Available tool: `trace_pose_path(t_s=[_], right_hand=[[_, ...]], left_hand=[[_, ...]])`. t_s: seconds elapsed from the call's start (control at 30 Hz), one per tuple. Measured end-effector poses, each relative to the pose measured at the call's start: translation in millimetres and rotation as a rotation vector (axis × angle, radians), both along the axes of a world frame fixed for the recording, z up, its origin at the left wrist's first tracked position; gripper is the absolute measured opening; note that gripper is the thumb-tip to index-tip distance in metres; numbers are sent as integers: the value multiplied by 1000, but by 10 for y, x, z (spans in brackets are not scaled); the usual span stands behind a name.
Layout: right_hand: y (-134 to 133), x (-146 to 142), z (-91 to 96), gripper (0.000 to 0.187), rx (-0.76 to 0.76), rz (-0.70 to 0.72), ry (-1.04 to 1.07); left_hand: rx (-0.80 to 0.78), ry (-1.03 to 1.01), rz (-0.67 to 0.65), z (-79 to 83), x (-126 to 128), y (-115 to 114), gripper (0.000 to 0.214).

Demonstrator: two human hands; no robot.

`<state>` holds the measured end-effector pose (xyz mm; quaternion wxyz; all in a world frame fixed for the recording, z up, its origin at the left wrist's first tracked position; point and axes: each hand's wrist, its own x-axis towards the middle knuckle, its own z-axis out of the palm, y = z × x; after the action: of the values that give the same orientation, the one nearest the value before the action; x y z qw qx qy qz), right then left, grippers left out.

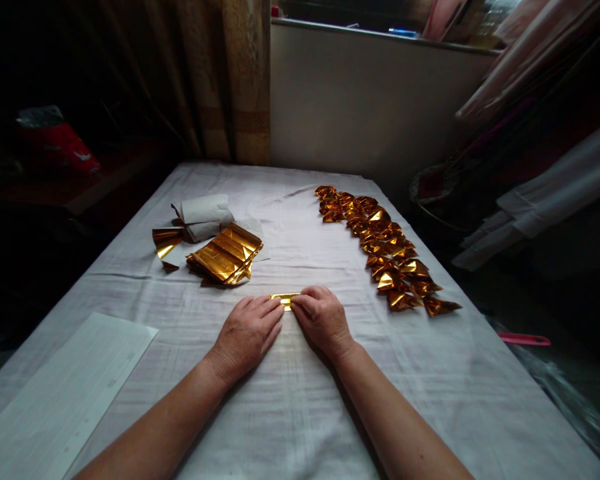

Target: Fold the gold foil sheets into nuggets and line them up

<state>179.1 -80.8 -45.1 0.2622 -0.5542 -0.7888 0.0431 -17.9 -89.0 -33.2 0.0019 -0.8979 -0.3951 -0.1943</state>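
Paper (pixel 75 393), one pale sheet, is lying at the near left of the white cloth (pixel 300 407), off to the side, so it is staying out from under the arms. Just beyond, the left hand (pixel 247 333) is lying low with fingers close together, their tips pressing the left end of a small gold foil strip (pixel 286 303); whether its thumb is gripping too, I cannot tell. The right hand (pixel 326 320) is narrowing to a pinch, holding the strip's right end. The strip is resting on the cloth between them, probably being steadied from both sides. To the right, folded gold pieces (pixel 375 233) are forming a long band, seemingly set apart to avoid crushing. Beyond the left hand, a stack of gold foil (pixel 227 253) is lying conveniently near; a curled gold piece (pixel 166 240) is standing to its left, and a pale paper bundle (pixel 205 211) is sitting behind. Farthest back, a curtain (pixel 247 87) is hanging beside a wall (pixel 355 100).
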Motion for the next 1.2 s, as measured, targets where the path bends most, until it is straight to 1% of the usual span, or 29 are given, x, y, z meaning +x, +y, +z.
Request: trace_pose_path(t_s=[0.17, 0.37, 0.53, 0.67, 0.83, 1.0, 1.13, 1.2], right_hand=[[14, 5, -7, 15, -26, -23, 28], [5, -5, 8, 16, -30, -34, 37], [17, 3, -22, 12, -1, -30, 44], [24, 14, -40, 9, 30, -21, 52], [25, 17, -38, 8, 31, -14, 48], [20, 14, -37, 9, 48, -14, 63], [17, 11, -44, 10, 50, -14, 72], [18, 10, -48, 11, 50, -14, 74]], left_hand=[[-8, 57, -24, -17, -46, -7, 33], [19, 82, -19, -88, -80, -29, 38], [9, 110, 36, -128, -104, -36, 44], [-18, 102, 67, -143, -98, -48, 45], [36, 109, 154, -136, -169, -65, 47], [56, 97, 171, -125, -257, -54, 44], [81, 44, 200, -100, -225, -37, 46], [92, 52, 165, -72, -186, -33, 45]])
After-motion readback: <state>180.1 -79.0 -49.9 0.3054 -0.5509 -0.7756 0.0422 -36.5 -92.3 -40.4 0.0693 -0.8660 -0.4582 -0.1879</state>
